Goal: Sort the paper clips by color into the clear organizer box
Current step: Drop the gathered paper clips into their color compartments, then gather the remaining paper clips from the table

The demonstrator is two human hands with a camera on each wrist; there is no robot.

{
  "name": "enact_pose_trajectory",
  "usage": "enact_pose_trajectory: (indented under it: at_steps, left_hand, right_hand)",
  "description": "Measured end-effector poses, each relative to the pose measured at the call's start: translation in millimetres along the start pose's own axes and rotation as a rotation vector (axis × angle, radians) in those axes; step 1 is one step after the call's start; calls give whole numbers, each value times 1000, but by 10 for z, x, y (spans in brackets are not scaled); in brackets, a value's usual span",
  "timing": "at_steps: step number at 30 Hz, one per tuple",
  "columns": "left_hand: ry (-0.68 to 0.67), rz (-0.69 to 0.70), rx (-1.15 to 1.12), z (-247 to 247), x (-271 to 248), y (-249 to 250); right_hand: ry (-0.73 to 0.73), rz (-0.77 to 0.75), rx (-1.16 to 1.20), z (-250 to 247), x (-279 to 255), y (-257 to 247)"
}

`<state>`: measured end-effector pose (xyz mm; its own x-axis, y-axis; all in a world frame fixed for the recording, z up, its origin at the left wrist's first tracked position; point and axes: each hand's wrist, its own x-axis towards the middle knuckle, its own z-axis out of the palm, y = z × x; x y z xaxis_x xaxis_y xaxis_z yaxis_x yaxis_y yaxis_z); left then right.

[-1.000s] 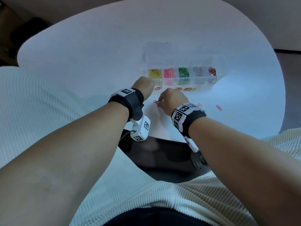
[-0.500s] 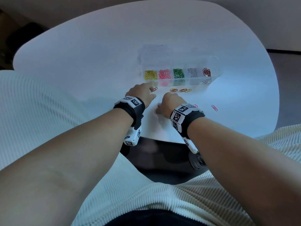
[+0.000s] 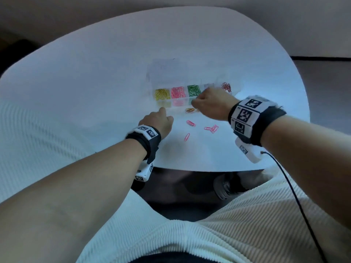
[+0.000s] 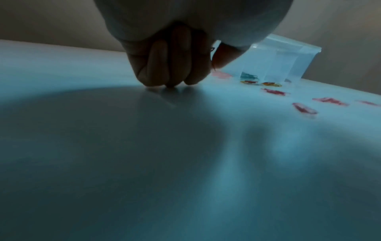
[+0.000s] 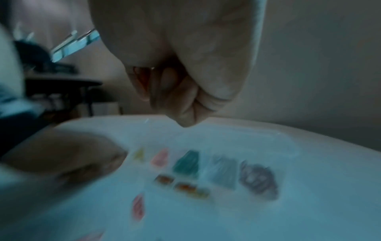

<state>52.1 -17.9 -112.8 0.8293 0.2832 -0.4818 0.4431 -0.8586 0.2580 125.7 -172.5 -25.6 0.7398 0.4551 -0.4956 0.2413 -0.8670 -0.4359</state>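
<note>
The clear organizer box [image 3: 236, 90] lies mid-table with its lid [image 3: 165, 71] up, holding yellow [image 3: 161, 93], pink [image 3: 178, 92], green [image 3: 193, 90], grey and red clips [image 3: 226, 86] in separate compartments. My right hand [image 3: 209, 105] hovers over the box's front edge near the green and grey compartments. Its curled fingers [image 5: 175, 97] grip a red clip [image 5: 142, 76]. My left hand [image 3: 161, 120] rests on the table in front of the yellow compartment, fingers [image 4: 175, 65] curled. A small wire clip [image 4: 212, 48] seems pinched between thumb and forefinger.
Loose pink clips [image 3: 190, 123] [image 3: 211, 128] [image 3: 187, 137] lie on the white table [image 3: 95, 82] between my hands. Orange clips [image 3: 190, 110] sit against the box front. The table's near edge is just behind my wrists. A cable hangs from my right wrist.
My right hand has risen from the table and moved right and forward over the box. The red clip beside my left fingers is gone from the table. The left hand stays low.
</note>
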Motion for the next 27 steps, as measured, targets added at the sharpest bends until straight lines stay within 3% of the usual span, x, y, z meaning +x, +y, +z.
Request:
enact_pose_trajectory:
  at_steps: [6, 9, 11, 20, 27]
  left_hand:
    - [-85, 85, -477, -113, -58, 416]
    - [-171, -26, -949, -274, -73, 720]
    - [-230, -60, -1119, -389, -74, 913]
    - [-417, -88, -1383, -562, 143, 1482]
    - [-290, -200, -1440, -437, 338, 1656]
  right_hand:
    - [137, 164, 403, -716, -9, 437]
    - [130, 248, 545, -822, 47, 629]
    - [121, 261, 577, -825, 88, 693]
    - [165, 260, 855, -764, 358, 687]
    - [190, 379, 993, -729, 480, 811]
